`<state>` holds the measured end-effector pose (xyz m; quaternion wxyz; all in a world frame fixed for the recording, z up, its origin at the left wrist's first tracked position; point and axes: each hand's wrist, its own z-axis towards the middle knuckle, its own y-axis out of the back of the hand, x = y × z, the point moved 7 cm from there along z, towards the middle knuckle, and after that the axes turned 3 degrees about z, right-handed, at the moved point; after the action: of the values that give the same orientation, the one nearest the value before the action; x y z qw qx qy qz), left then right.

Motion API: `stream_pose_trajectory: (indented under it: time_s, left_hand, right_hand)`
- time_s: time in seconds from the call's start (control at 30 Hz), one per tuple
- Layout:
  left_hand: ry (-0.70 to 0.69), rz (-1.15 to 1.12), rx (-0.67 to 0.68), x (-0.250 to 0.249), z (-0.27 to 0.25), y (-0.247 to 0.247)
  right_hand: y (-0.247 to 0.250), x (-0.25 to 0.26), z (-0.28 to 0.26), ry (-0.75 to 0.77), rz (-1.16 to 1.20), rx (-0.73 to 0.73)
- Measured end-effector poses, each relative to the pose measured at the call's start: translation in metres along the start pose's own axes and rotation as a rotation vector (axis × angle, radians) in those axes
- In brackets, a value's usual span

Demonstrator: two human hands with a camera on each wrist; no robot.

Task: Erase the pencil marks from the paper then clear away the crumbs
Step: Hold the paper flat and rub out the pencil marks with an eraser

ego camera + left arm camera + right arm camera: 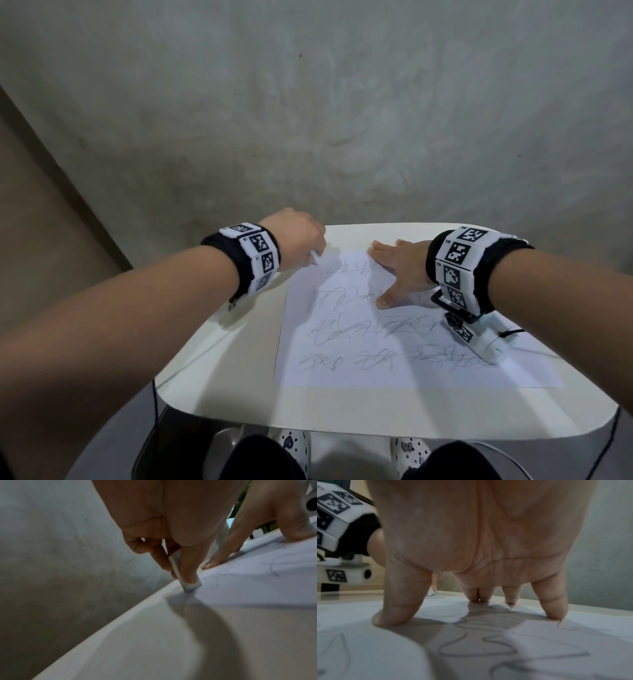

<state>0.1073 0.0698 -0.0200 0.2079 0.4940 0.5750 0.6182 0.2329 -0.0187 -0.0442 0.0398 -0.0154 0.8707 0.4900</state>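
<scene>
From the head camera I see a small white table point(239, 359) with rounded corners, set against a mottled grey wall point(342, 102). A brown strip of floor point(41, 222) runs off at the far left. The paper point(376, 373) lies flat on the right half of the table, crossed by four rows of pencil marks point(359, 329). My left hand point(298, 236) is over the far left corner of the sheet, its fingers pinched round a white eraser point(314, 257). My right hand point(400, 270) lies flat on the far part of the paper, fingers straight and spread, holding nothing. A dark cable hangs off the table's near left edge.

In the left wrist view, thumb and fingers clamp the eraser point(187, 582) between them. Its lower end is down right at the paper's point(257, 588) edge, and I cannot tell whether it meets sheet or table. The bare table top point(137, 642) curves away in the near part of the picture with a long shadow on it, and the grey wall point(51, 534) fills the left.

In the right wrist view, the palm point(479, 534) arches over the sheet, with the thumb and fingertips pressed on it. Looping grey marks point(465, 635) run under the hand. The eraser's tip point(430, 592) shows beyond the thumb.
</scene>
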Motion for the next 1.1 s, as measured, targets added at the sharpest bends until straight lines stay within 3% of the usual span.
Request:
stream_pose_trajectory:
  time_s: [0.2, 0.37, 0.47, 0.53, 0.6, 0.7, 0.77, 0.87, 0.93, 1.03, 1.1]
  left_hand:
    - [0.033, 0.011, 0.153, 0.012, -0.002, -0.005]
    - [0.027, -0.015, 0.019, -0.004, 0.006, 0.002]
    - [0.064, -0.075, 0.166, 0.009, -0.003, -0.007]
    - [0.057, 0.014, 0.254, 0.011, -0.003, -0.003]
    - [0.006, 0.078, 0.145, -0.003, 0.006, 0.009]
    - [-0.029, 0.001, -0.044, -0.022, 0.009, 0.013]
    - [-0.028, -0.034, 0.011, -0.016, 0.003, 0.003]
    - [0.026, -0.033, 0.224, 0.000, -0.003, -0.002]
    - [0.017, 0.015, 0.196, -0.005, 0.003, 0.006]
    - [-0.040, -0.014, 0.031, -0.021, 0.008, 0.010]
    - [-0.017, -0.077, 0.076, -0.015, 0.002, 0.002]
  right_hand:
    - [-0.003, -0.002, 0.003, 0.000, 0.020, -0.005]
    - [-0.003, -0.002, 0.003, -0.004, 0.011, -0.006]
    - [-0.003, -0.002, 0.004, -0.005, 0.018, -0.006]
    - [-0.002, -0.002, 0.003, -0.007, 0.009, 0.006]
    - [-0.001, -0.001, 0.002, -0.017, 0.001, 0.021]
    - [-0.002, -0.001, 0.003, -0.017, -0.004, 0.030]
    - [-0.002, -0.001, 0.003, -0.009, 0.010, 0.019]
    - [-0.001, -0.001, 0.002, -0.010, 0.008, 0.030]
    - [0.000, 0.000, 0.001, -0.016, 0.006, 0.040]
    - [0.000, -0.001, 0.001, -0.016, 0.001, 0.040]
    - [0.000, 0.000, 0.001, -0.015, 0.008, 0.042]
